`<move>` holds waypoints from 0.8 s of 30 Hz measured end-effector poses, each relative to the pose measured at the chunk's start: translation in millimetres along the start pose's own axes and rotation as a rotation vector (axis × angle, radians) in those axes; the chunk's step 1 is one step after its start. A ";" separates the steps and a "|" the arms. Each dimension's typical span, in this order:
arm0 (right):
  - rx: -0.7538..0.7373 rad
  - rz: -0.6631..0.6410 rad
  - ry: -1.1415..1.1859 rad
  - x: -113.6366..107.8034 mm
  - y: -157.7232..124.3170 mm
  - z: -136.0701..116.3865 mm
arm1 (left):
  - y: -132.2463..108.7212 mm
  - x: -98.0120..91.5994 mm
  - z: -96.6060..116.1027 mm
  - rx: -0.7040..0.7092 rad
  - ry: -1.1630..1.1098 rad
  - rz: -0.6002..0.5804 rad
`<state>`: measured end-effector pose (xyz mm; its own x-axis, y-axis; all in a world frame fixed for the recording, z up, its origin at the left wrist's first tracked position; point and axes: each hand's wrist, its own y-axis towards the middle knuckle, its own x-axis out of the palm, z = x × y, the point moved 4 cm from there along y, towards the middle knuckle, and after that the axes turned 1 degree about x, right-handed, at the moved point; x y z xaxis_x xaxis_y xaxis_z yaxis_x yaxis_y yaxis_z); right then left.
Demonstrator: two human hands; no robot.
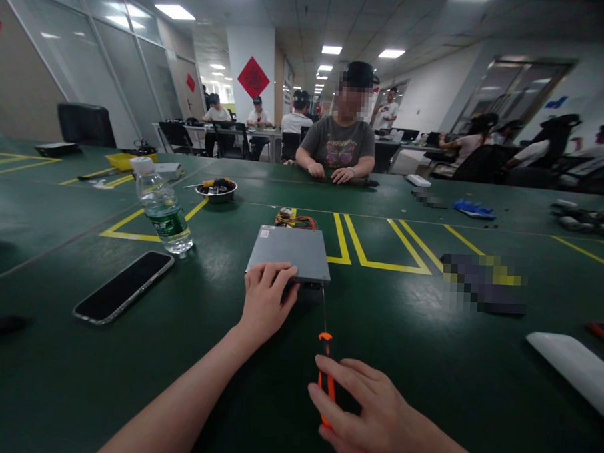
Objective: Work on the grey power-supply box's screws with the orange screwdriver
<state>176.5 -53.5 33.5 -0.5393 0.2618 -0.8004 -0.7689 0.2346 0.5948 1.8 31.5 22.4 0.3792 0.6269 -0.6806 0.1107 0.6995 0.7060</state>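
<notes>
One left hand [266,295] gripping a gray box [293,249], right hand [369,406] around an orange screwdriver [325,344], green counter [259,405] below

Here's the left forearm [184,395], bare, slanting up from the bottom edge and leaning to the right, stretched well forward, with the left wrist [240,337] almost straight. The left hand [265,302] lies back upward, its fingers [267,272] close together, bent at the knuckles and pressing lightly down, the left thumb [291,297] set apart to the right. And over on the other side, the right forearm [437,439], bare too, angles in from the lower right; the right hand [369,406] sits nearer the body, digits reaching leftward in a loose, holding curl, gaps showing between them.
</notes>
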 end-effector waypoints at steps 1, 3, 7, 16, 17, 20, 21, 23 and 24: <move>-0.005 -0.010 -0.007 -0.9 1.3 0.1 | -0.1 0.3 -0.2 -0.004 -0.002 -0.002; -0.022 0.010 -0.021 -2.4 1.5 0.7 | -0.4 1.1 -0.7 -0.007 -0.002 -0.003; -0.038 0.091 -0.006 -1.4 -7.3 2.7 | -0.6 1.8 -1.1 -0.002 0.005 0.002; 0.005 -0.024 -0.012 3.6 -6.2 1.1 | -0.7 1.0 -0.4 0.003 0.005 0.016; -0.001 -0.026 -0.020 2.5 -4.7 1.0 | -0.7 1.2 -0.5 0.004 0.003 0.017; -0.030 0.019 -0.019 -1.1 -3.9 1.7 | -0.7 1.9 -1.3 0.003 0.004 0.014; -0.034 0.043 -0.010 -1.9 -5.0 2.6 | -0.7 2.0 -1.5 0.001 0.006 0.011; -0.012 0.089 0.016 -2.9 -8.5 5.8 | -0.6 2.0 -1.7 0.000 0.007 0.005; 0.007 0.105 0.027 -3.1 -10.3 7.5 | -0.5 1.9 -1.6 0.000 0.005 0.002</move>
<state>188.7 -49.8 30.4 -0.6256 0.2603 -0.7354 -0.7055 0.2137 0.6758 0.9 32.8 20.4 0.3752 0.6297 -0.6803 0.1101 0.6984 0.7072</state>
